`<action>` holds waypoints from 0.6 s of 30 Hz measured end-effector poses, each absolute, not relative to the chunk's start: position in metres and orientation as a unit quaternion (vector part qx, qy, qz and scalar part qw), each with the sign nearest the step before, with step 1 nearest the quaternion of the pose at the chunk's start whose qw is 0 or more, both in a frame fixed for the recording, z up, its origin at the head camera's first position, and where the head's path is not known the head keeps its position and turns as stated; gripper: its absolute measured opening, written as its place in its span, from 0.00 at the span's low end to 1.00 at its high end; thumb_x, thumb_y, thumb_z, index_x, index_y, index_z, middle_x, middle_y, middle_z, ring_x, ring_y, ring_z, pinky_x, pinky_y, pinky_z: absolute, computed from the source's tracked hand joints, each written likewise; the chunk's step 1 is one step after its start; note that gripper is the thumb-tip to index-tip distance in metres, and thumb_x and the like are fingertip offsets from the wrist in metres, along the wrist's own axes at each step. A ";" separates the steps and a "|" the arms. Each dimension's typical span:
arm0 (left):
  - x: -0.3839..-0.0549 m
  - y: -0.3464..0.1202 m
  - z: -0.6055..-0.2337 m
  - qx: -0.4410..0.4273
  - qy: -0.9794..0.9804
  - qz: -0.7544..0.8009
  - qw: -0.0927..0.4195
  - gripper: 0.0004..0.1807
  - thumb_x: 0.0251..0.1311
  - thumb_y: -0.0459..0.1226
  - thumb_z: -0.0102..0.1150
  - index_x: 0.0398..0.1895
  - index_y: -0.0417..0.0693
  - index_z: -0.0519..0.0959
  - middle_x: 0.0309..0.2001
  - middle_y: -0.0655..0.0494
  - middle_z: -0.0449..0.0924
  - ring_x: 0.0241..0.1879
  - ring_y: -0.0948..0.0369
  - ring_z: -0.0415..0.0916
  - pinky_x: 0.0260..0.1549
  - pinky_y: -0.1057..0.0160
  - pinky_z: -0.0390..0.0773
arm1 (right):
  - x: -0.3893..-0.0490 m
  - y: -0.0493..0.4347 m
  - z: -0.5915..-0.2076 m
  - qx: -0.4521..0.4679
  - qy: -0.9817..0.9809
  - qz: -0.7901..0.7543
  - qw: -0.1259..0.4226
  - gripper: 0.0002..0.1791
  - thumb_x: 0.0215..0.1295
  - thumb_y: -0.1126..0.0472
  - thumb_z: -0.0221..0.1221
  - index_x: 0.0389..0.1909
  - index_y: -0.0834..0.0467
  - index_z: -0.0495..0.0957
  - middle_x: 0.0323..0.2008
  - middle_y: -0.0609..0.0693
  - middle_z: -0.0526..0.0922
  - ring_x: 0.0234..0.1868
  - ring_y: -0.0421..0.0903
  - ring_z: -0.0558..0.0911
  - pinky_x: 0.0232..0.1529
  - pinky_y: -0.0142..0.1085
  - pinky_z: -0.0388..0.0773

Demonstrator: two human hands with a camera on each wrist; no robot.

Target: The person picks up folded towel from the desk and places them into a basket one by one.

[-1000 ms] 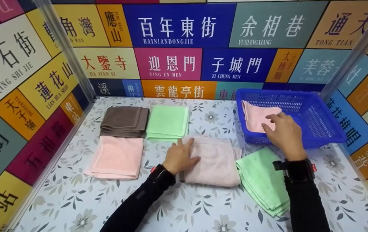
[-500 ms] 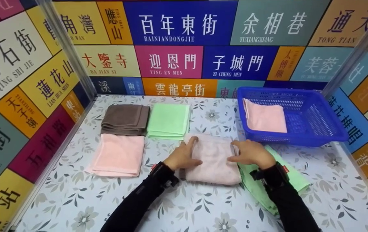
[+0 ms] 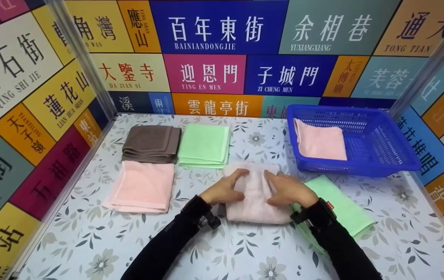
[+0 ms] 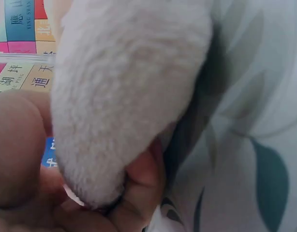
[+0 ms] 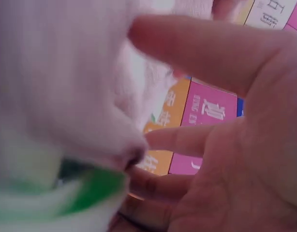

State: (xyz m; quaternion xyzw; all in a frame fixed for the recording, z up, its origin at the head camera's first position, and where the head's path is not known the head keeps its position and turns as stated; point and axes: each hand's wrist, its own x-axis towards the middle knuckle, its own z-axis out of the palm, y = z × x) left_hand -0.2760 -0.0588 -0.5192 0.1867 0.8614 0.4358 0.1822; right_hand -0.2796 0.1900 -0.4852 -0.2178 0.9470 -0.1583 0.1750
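Near the middle of the table lies a folded pale pink towel [image 3: 256, 202], thick and fluffy. My left hand [image 3: 223, 189] grips its left side; the left wrist view shows the fingers [image 4: 142, 183] curled under the towel's rounded edge. At the opposite side my right hand [image 3: 290, 189] holds the towel between thumb and fingers, and a raised fold runs up beside the fingertips. In the right wrist view the thumb [image 5: 187, 43] lies against the cloth, with the other fingers at its edge. A folded green towel [image 3: 340, 206] lies partly under my right wrist.
A blue plastic basket [image 3: 365, 168] stands at the back right with a folded pink towel [image 3: 322, 142] inside. On the left lie a folded brown towel [image 3: 150, 142], a light green towel [image 3: 203, 144] and a pink towel [image 3: 144, 186]. Walls with sign patterns enclose the table [image 3: 101, 241].
My right hand has left the pink towel in the basket, come down to the pale pink towel and moved inward, drawing its right side leftward. My left hand has stayed at its left side.
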 end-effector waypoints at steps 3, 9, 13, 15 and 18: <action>-0.277 -0.058 -0.521 0.205 0.861 0.426 0.186 0.41 0.59 0.29 0.60 0.75 0.61 0.62 0.42 0.45 0.81 0.21 0.63 0.65 0.23 0.67 0.73 | -0.280 0.187 -0.491 -0.230 0.940 -0.186 0.170 0.54 0.57 0.58 0.70 0.82 0.61 0.53 0.76 0.71 0.62 0.78 0.74 0.56 0.75 0.67 0.58; -0.283 -0.060 -0.523 0.226 0.852 0.437 0.180 0.25 0.59 0.27 0.56 0.59 0.55 0.72 0.38 0.51 0.78 0.26 0.62 0.68 0.27 0.66 0.72 | -0.286 0.184 -0.500 -0.265 0.930 -0.226 0.121 0.48 0.52 0.67 0.70 0.77 0.63 0.64 0.70 0.71 0.70 0.71 0.70 0.69 0.68 0.62 0.71; -0.286 -0.063 -0.524 0.234 0.832 0.467 0.185 0.19 0.57 0.24 0.55 0.51 0.48 0.76 0.53 0.49 0.80 0.32 0.60 0.71 0.34 0.65 0.75 | -0.288 0.182 -0.504 -0.259 0.929 -0.250 0.082 0.46 0.43 0.68 0.71 0.71 0.62 0.72 0.60 0.65 0.78 0.57 0.59 0.77 0.58 0.55 0.79; -0.287 -0.065 -0.523 0.248 0.827 0.471 0.180 0.16 0.57 0.24 0.55 0.48 0.45 0.78 0.55 0.49 0.80 0.38 0.61 0.72 0.39 0.64 0.75 | -0.290 0.181 -0.504 -0.248 0.929 -0.263 0.073 0.47 0.39 0.69 0.71 0.70 0.61 0.74 0.57 0.62 0.80 0.53 0.55 0.76 0.55 0.52 0.80; -0.289 -0.068 -0.517 0.270 0.820 0.478 0.161 0.14 0.57 0.23 0.55 0.44 0.43 0.80 0.53 0.50 0.81 0.44 0.60 0.73 0.44 0.63 0.75 | -0.291 0.181 -0.500 -0.232 0.927 -0.287 0.064 0.48 0.37 0.70 0.71 0.70 0.60 0.75 0.56 0.61 0.80 0.53 0.54 0.76 0.56 0.51 0.79</action>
